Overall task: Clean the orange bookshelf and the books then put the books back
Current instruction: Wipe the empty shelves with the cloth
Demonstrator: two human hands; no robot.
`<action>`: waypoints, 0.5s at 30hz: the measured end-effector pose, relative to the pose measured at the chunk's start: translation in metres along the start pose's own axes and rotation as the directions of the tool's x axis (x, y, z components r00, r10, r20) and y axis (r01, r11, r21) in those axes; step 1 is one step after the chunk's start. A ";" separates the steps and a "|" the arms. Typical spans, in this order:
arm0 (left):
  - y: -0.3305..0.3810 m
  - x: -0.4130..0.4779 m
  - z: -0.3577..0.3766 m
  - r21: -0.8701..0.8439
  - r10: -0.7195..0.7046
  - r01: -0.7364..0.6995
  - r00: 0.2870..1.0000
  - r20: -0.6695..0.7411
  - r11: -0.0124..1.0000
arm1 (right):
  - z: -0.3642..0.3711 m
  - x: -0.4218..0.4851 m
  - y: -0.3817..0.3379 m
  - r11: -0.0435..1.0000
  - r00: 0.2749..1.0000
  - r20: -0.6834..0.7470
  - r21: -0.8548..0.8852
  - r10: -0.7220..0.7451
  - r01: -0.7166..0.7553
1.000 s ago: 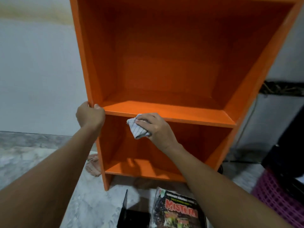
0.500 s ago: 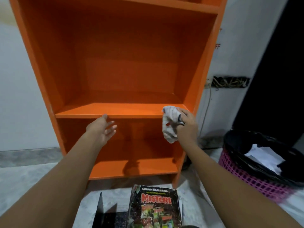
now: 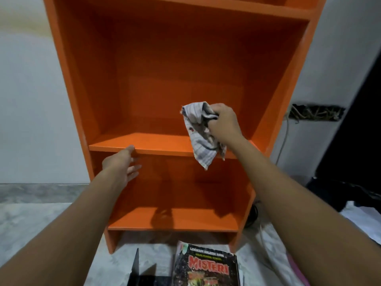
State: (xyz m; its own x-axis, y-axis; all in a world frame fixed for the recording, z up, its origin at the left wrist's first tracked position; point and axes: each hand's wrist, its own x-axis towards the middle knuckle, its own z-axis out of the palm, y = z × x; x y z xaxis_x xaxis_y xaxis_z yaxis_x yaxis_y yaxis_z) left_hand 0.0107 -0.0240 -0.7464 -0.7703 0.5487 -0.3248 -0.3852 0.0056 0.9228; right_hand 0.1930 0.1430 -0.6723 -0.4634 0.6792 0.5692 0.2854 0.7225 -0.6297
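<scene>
A: What's cut off or unclear?

B: The top of the orange bookshelf (image 3: 185,69) runs out of frame, so only a sliver of the upper compartment shows. The magazine (image 3: 206,267) titled MISTERI is clipped at the bottom edge. A black thing (image 3: 142,275) to its left is also clipped, and I can't tell what it is. The dark mass at far right is too blurred to name.

A: Where's the shelf, and which way does it sit?

B: It's on the floor (image 3: 31,223) against the pale wall (image 3: 31,100). It stands upright with its long axis vertical and its open front facing the camera. The magazine lies flat on the floor just in front of the base, title readable from here, long axis running from the shelf toward the viewer.

A: Counts?

B: One bookshelf with two full compartments, both bare. One cloth (image 3: 201,141), one magazine cover and two hands.

A: Hands?

B: The left hand (image 3: 121,164) has straight, loosely spread fingers and holds nothing. Its thumb is at the front edge of the middle board (image 3: 160,144), with the fingers below it. The right hand (image 3: 223,122) has its fingers curled tightly round the bunched cloth, raised in front of the middle compartment. The cloth hangs down over the board's front edge and hides part of it.
</scene>
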 end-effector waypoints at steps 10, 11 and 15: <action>0.018 0.010 -0.016 0.158 -0.151 0.133 0.983 0.105 0.978 | 0.080 0.095 0.036 0.928 0.914 0.266 -0.295 0.307 -0.226; 0.018 0.011 -0.016 0.169 -0.153 0.134 0.982 0.108 0.977 | 0.090 0.090 0.035 0.931 0.898 0.313 -0.293 0.308 -0.217; 0.017 0.015 -0.015 0.196 -0.132 0.111 0.987 0.094 0.974 | 0.109 0.056 0.002 0.981 0.831 0.537 -0.189 0.143 -0.047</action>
State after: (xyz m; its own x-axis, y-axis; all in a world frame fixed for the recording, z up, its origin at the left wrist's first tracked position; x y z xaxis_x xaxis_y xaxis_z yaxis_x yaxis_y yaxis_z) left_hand -0.0146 -0.0284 -0.7387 -0.6614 0.6196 -0.4226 -0.3617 0.2301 0.9035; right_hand 0.0764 0.1686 -0.6989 -0.7949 0.5986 0.0993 0.4601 0.7013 -0.5446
